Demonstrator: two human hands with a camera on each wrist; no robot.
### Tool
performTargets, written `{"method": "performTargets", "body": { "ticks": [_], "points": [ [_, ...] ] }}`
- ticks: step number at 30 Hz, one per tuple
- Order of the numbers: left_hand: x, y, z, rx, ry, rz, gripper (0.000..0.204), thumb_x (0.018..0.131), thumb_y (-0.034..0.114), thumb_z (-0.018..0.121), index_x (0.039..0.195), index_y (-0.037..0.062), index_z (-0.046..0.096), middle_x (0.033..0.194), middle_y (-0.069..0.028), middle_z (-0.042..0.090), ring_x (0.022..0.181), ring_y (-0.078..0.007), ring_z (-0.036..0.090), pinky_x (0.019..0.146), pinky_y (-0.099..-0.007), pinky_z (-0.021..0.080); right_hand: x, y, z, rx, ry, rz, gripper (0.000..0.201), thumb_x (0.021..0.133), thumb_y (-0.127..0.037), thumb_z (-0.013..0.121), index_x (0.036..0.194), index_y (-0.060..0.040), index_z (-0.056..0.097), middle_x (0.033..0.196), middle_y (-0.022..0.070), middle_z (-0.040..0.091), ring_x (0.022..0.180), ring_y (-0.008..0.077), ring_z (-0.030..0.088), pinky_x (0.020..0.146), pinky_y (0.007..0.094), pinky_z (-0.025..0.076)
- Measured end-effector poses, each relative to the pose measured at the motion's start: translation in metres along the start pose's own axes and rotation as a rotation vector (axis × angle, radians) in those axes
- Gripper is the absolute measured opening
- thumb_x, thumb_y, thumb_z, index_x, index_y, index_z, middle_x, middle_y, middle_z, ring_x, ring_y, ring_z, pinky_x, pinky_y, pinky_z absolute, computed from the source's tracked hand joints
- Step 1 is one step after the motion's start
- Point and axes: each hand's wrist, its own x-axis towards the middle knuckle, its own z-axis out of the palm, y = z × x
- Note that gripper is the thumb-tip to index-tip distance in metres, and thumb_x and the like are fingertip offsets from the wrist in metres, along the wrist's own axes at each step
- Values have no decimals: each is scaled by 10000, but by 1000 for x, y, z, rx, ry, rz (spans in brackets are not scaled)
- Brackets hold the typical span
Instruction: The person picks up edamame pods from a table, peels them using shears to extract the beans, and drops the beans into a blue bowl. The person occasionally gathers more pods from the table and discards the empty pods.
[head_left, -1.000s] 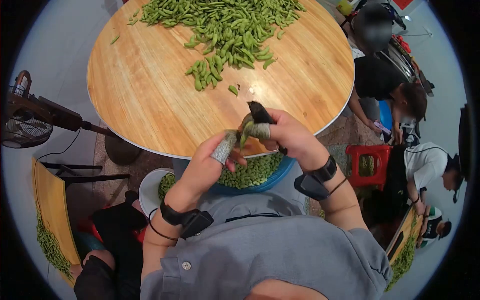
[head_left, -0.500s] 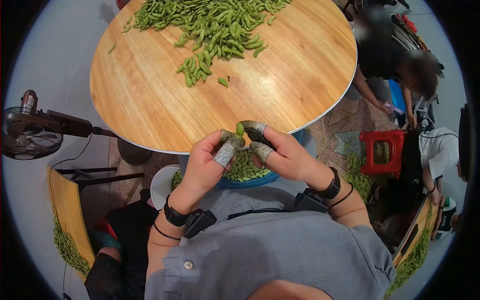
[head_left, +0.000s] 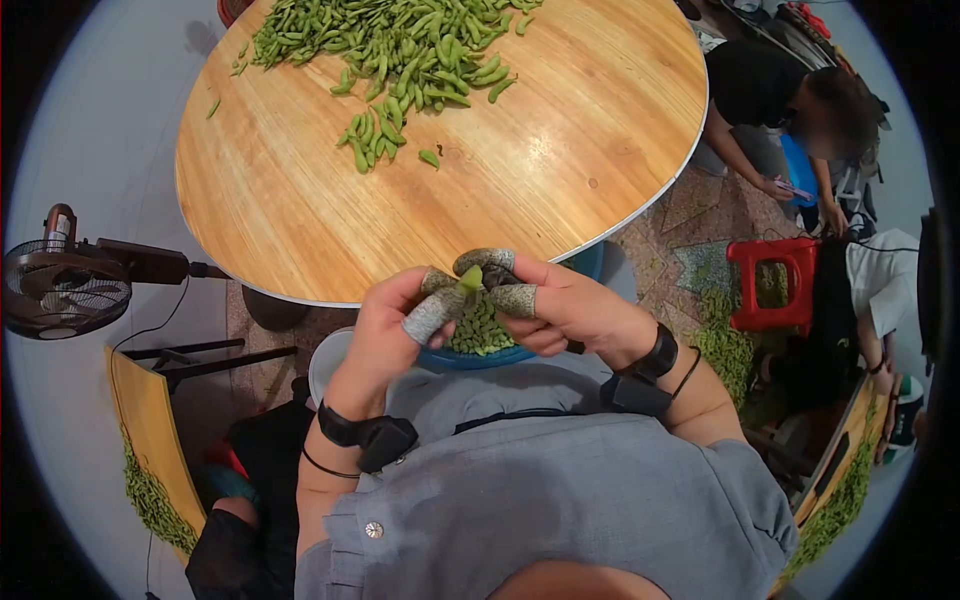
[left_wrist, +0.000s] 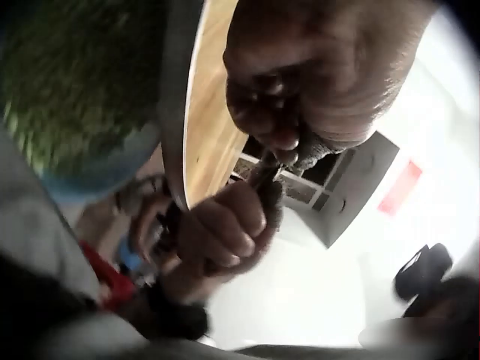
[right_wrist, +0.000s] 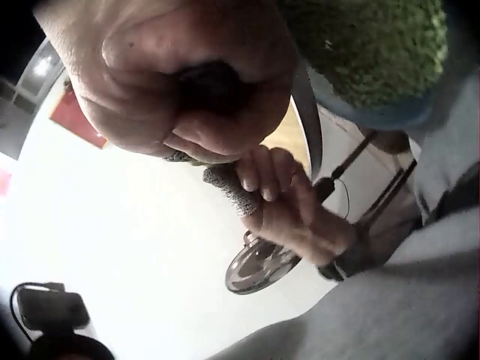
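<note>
Over the table's near edge, my left hand [head_left: 392,318] pinches a green edamame pod [head_left: 470,280] between thumb and forefinger. Facing it, my right hand [head_left: 580,308] has its wrapped fingertips at the pod, and its fingers curl around a dark stick-like object [right_wrist: 214,84] whose end shows in the palm. I cannot tell what that object is. Grey speckled tape [head_left: 432,314] wraps thumbs and forefingers. Below the hands is a blue basin [head_left: 490,360] of shelled green beans [head_left: 478,330], partly hidden by them.
A large heap of pods [head_left: 400,45] covers the far part of the round wooden table [head_left: 300,210]. A fan [head_left: 65,270] stands left, a red stool [head_left: 770,285] right. Pods lie on the floor [head_left: 722,340]. Other people sit on the right, one bending [head_left: 755,95].
The right hand's dark object, earlier pointing up past the fingers, now lies mostly inside the hand. The pod now tilts between both hands' fingertips. The head view has shifted slightly.
</note>
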Motion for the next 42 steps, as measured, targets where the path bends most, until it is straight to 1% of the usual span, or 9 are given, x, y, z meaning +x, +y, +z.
{"method": "performTargets", "body": {
  "ticks": [1, 5, 10, 14, 23, 25, 29, 34, 42],
  "points": [
    [-1, -4, -2, -559, -105, -297, 134, 825, 110, 645, 894, 10, 589, 681, -62, 585, 580, -138, 563, 531, -276, 448, -1, -1, 0, 99, -25, 76, 402, 961, -117, 399, 1358, -180, 382, 619, -90, 319, 472, -1, 253, 421, 167, 179],
    [3, 2, 9, -335, -4, -296, 185, 822, 152, 681, 897, 10, 590, 649, -15, 564, 557, -59, 506, 499, -250, 428, -1, -2, -5, 107, -23, 106, 404, 967, -126, 383, 1367, -184, 362, 626, -82, 331, 482, 3, 262, 426, 169, 187],
    [4, -11, 10, 963, 129, 518, 173, 734, 69, 674, 851, 26, 554, 676, -114, 557, 595, -268, 575, 526, -357, 457, 5, 6, 4, -208, 116, 38, 405, 957, -117, 381, 1355, -190, 370, 624, -80, 333, 481, 16, 264, 420, 189, 211],
    [6, -15, 25, 1118, 203, 425, 157, 720, 42, 631, 849, 45, 541, 690, -147, 543, 662, -363, 567, 562, -406, 464, 9, 17, -5, -261, 140, -18, 400, 949, -122, 389, 1344, -184, 380, 626, -79, 336, 484, 19, 264, 423, 194, 223],
    [-9, -27, 34, 209, 90, -84, 184, 809, 20, 480, 985, 16, 534, 719, -95, 566, 671, -231, 571, 598, -296, 445, 5, 31, -28, -240, 100, 11, 337, 885, -106, 439, 1220, -99, 477, 684, -6, 491, 506, 84, 408, 430, 254, 347],
    [-11, -25, 36, 437, 3, 134, 168, 841, 19, 453, 988, 29, 535, 735, -10, 539, 674, -109, 522, 602, -246, 431, 23, 48, -41, -770, 403, -688, 245, 872, -215, 573, 1048, -46, 571, 728, 81, 594, 535, 148, 494, 482, 317, 414],
    [-20, -23, 31, -65, -257, -203, 169, 880, 25, 451, 1031, 26, 527, 792, 8, 521, 636, -75, 465, 574, -216, 385, 17, 33, -31, -1035, 345, -303, 291, 814, -284, 694, 827, -17, 578, 660, 68, 538, 628, 79, 461, 564, 272, 424],
    [-40, -22, 13, -581, -225, -443, 118, 913, 22, 425, 919, 51, 539, 753, 18, 532, 622, -77, 457, 556, -223, 379, 17, 43, -25, -1172, 188, -464, 232, 744, -150, 675, 898, -1, 585, 752, 152, 598, 657, 210, 584, 615, 323, 472],
    [-51, -39, 13, 494, 149, -83, 47, 833, 36, 564, 828, -4, 540, 633, -79, 539, 602, -128, 548, 558, -286, 461, 20, 53, -2, -1372, 367, -703, 157, 717, -96, 606, 842, -20, 551, 739, 194, 563, 713, 390, 577, 632, 425, 482]
  ]
}}
